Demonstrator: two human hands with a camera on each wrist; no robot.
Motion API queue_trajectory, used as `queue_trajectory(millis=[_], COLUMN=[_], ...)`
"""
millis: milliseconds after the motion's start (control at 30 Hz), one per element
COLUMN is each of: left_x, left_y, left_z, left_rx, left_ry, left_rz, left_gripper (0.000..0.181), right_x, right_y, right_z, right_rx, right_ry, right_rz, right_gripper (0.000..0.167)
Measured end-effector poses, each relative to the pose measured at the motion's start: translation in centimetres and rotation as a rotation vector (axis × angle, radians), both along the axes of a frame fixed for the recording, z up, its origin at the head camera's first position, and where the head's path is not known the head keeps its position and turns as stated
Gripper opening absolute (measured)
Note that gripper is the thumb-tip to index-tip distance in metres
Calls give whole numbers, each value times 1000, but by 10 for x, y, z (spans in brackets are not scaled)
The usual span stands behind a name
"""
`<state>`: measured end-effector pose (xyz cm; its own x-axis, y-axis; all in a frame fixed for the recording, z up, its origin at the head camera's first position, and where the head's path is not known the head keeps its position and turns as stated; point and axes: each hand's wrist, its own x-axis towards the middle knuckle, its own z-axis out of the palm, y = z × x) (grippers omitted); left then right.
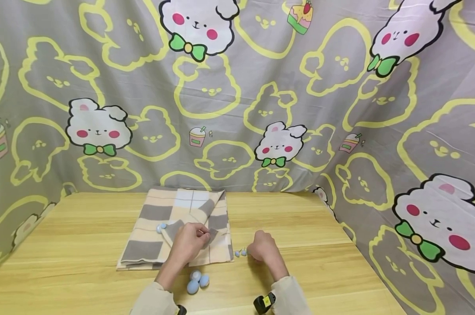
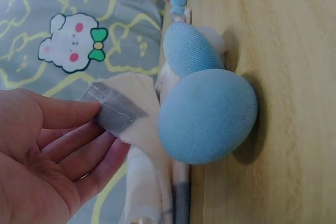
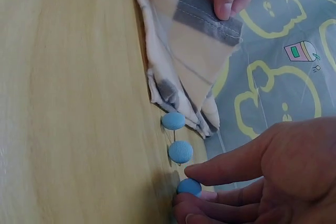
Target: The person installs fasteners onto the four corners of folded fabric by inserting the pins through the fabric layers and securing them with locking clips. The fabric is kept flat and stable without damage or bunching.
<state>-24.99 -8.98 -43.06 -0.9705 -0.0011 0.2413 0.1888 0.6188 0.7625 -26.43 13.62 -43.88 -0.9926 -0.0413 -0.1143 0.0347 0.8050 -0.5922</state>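
Note:
A folded checked cloth (image 1: 142,250) in beige, grey and white lies on the table. My left hand (image 1: 187,243) pinches a turned-up corner (image 2: 113,109) of it, with a stitched grey edge showing. Right of the cloth, my right hand (image 1: 263,246) holds a small round blue head (image 3: 189,187) between thumb and fingers, low over the table; whatever lies under that head is hidden. Beside it are two blue-headed pins, one pin (image 3: 181,151) nearer the hand and another pin (image 3: 173,120) by the cloth, thin metal shafts partly visible.
Larger blue rounded pieces (image 1: 192,287) sit together on the wooden table (image 1: 300,218), in front of the cloth. Another blue piece (image 1: 161,228) is at the cloth's left part. A patterned curtain (image 1: 221,131) hangs behind and at both sides.

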Motion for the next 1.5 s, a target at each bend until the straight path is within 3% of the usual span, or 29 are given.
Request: queue_trajectory(millis=[167, 267, 433, 667, 933, 1200, 1500], left_x=[0, 1, 1, -1, -1, -1, -1], left_y=[0, 0, 0, 1, 2, 3, 2], left_z=[-1, -2, -4, -5, -3, -2, 1], left_rx=[-1, 2, 10, -4, -7, -4, 7], left_ry=[0, -1, 6, 31, 40, 36, 26], left_rz=[0, 0, -5, -7, -24, -33, -35], left_gripper=[5, 6, 6, 5, 7, 10, 9], right_x=[-2, -2, -1, -4, -2, 2, 3], right_y=[2, 3, 2, -1, -20, -40, -47], right_z=[-2, -2, 1, 4, 4, 1, -5], right_rx=[-7, -5, -47, -152, -349, -516, -610], right_ry=[-16, -19, 49, 190, 235, 177, 117], right_rz=[13, 18, 47, 67, 115, 124, 141], right_gripper=[11, 24, 38, 8, 7, 7, 7])
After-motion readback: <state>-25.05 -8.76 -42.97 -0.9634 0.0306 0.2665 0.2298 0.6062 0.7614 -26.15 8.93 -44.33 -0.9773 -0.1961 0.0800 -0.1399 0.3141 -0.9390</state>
